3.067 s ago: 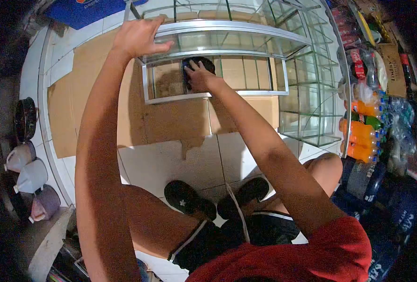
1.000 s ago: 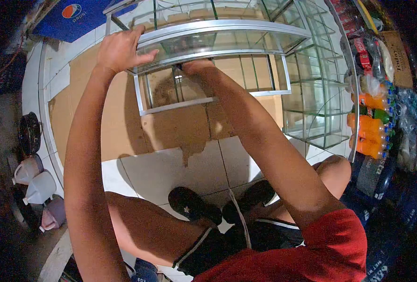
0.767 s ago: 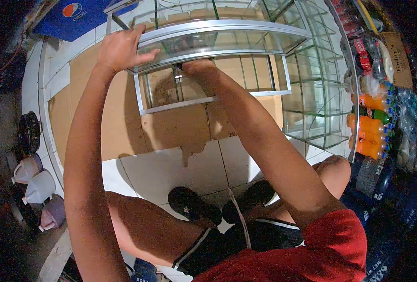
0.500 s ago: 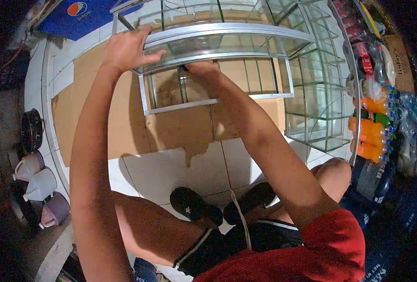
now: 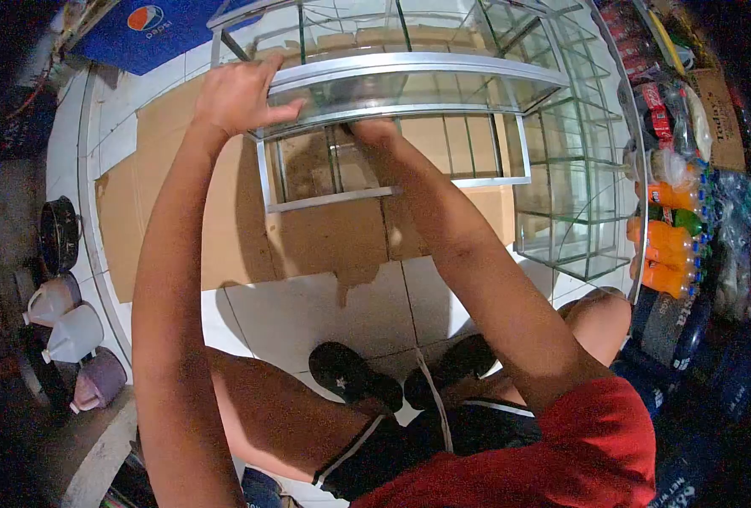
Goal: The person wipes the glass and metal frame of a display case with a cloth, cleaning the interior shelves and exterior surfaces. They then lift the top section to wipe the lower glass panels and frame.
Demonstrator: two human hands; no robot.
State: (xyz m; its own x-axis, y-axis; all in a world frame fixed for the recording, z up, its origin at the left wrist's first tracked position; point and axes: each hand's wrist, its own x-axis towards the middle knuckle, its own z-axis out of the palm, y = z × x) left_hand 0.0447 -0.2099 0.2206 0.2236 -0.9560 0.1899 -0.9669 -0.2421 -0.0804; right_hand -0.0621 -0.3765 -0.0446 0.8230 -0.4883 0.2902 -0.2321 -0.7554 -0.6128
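Glass filled the upper half of the frame, where a large aluminium-framed glass display cabinet (image 5: pixel 553 169) stood on a flat sheet of brown cardboard (image 5: pixel 181 212) spread over the white tiled floor (image 5: pixel 308 309). The left hand (image 5: pixel 242 93), upper left of centre, was clamped on the cabinet's upper aluminium rail (image 5: pixel 426 63), fingers curled over its far edge and thumb pressed along the near side. The right hand (image 5: pixel 375 134), just right of it and lower, reached under that rail into the cabinet's open front. Its fingers were hidden behind the frame, so I could not tell how far it was closed or whether it held anything.

Both arms ran down to the bottom of the frame, above bent knees and a pair of black sandals (image 5: pixel 354 377) at lower centre. Orange plastic drink bottles (image 5: pixel 667 245) stood at the right edge beside the cabinet. Pale plastic jugs (image 5: pixel 66 326) sat at the left edge, and a blue Pepsi-branded panel (image 5: pixel 138 25) lay at the upper left.
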